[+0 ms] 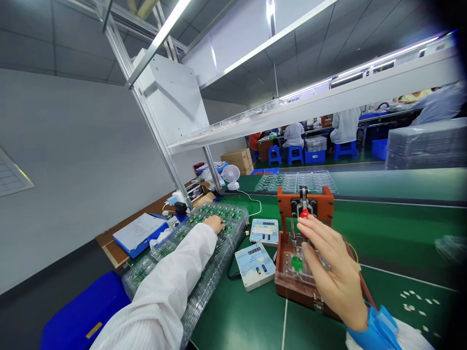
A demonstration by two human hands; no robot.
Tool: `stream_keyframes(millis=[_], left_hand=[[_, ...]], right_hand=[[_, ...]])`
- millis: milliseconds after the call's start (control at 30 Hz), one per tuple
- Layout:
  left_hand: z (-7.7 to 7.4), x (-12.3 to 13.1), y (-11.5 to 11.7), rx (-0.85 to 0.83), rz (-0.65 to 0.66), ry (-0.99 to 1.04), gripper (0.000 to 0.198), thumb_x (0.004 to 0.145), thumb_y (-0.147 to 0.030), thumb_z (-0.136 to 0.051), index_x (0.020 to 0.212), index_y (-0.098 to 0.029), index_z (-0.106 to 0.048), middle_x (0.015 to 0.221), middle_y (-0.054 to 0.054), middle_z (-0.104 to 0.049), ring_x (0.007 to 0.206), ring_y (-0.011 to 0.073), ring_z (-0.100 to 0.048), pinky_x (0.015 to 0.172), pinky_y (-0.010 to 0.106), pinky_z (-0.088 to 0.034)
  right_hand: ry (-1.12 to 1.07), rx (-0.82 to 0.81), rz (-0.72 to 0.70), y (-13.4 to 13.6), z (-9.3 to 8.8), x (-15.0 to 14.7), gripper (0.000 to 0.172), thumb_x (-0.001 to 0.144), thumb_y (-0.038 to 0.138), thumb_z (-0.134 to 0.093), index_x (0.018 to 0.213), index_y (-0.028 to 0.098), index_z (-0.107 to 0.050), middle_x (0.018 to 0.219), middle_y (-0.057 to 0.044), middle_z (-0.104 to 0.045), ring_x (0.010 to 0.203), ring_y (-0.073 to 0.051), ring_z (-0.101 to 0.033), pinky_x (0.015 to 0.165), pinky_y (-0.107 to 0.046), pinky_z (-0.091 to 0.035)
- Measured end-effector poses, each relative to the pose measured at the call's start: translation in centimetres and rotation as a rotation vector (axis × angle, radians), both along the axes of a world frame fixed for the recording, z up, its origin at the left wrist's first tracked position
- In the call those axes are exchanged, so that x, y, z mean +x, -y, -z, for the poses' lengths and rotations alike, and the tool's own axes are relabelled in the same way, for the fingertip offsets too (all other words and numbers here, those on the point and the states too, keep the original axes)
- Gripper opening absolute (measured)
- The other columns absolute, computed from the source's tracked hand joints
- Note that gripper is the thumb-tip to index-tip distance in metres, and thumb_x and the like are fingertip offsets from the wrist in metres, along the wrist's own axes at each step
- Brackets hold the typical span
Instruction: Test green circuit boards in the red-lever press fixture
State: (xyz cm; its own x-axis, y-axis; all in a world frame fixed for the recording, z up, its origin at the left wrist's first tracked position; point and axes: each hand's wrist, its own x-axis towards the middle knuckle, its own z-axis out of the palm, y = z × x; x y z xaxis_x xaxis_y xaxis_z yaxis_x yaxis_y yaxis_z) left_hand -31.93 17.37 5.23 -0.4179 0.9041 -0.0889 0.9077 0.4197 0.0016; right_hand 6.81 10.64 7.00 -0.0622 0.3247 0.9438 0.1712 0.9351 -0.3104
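Right hand (pixel 333 277) closed on the red knob (pixel 304 214) of an orange test jig (pixel 288 291), green circuit board (pixel 297 263) lying in the jig, left hand (pixel 215 223) resting open on stacked clear trays (pixel 233 218) of boards, two digital testers (pixel 254 266) beside the jig on the green worktop (pixel 241 321)

White desk fan (pixel 231 174) beside a cardboard box (pixel 237 159), with co-workers (pixel 294 135) seated on blue stools (pixel 295 154) beyond a long white shelf (pixel 292 113).

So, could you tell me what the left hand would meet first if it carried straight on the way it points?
The left hand would probably meet the green circuit boards in the clear plastic tray it rests on; depth is unclear.
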Motion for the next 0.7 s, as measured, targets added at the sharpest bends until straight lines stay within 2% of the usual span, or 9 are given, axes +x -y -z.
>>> stream_keyframes(millis=[200, 500, 600, 700], left_hand=[[-0.1, 0.1, -0.8, -0.038, -0.047, -0.013, 0.029, 0.094, -0.036, -0.070, 0.115, -0.016, -0.069, 0.130, 0.010, -0.065, 0.126, 0.0271, -0.059, 0.110, 0.052, -0.045], [0.3, -0.6, 0.1, 0.090, -0.083, 0.097, 0.028, 0.093, -0.034, -0.071, 0.113, -0.015, -0.068, 0.121, 0.009, -0.068, 0.118, 0.0256, -0.062, 0.106, 0.049, -0.048], [0.1, -1.6, 0.1, 0.133, -0.078, 0.160, 0.024, 0.092, -0.033, -0.072, 0.107, -0.014, -0.069, 0.112, 0.007, -0.070, 0.109, 0.0229, -0.066, 0.101, 0.046, -0.051], [-0.8, -3.4, -0.3, 0.215, -0.108, 0.201, 0.024, 0.094, -0.034, -0.070, 0.107, -0.014, -0.069, 0.109, 0.007, -0.071, 0.103, 0.0218, -0.068, 0.097, 0.043, -0.054]], right_hand=[[0.002, 0.026, 0.005, 0.0, -0.4, 0.0, 0.054, 0.100, 0.005, -0.052, 0.147, 0.030, -0.053, 0.146, -0.001, -0.057, 0.137, -0.024, -0.051, 0.111, -0.039, -0.045], [0.002, 0.012, 0.012, 0.0, -0.1, -0.1, 0.055, 0.099, 0.005, -0.052, 0.147, 0.031, -0.053, 0.146, -0.002, -0.057, 0.136, -0.027, -0.052, 0.110, -0.044, -0.049], [0.007, 0.004, 0.015, 0.0, 0.1, -0.1, 0.055, 0.099, 0.006, -0.053, 0.147, 0.031, -0.052, 0.147, -0.002, -0.056, 0.138, -0.027, -0.051, 0.110, -0.043, -0.048], [0.013, 0.000, 0.018, 0.0, 0.1, 0.0, 0.055, 0.099, 0.006, -0.052, 0.148, 0.032, -0.052, 0.148, -0.001, -0.056, 0.138, -0.027, -0.051, 0.110, -0.043, -0.048]])
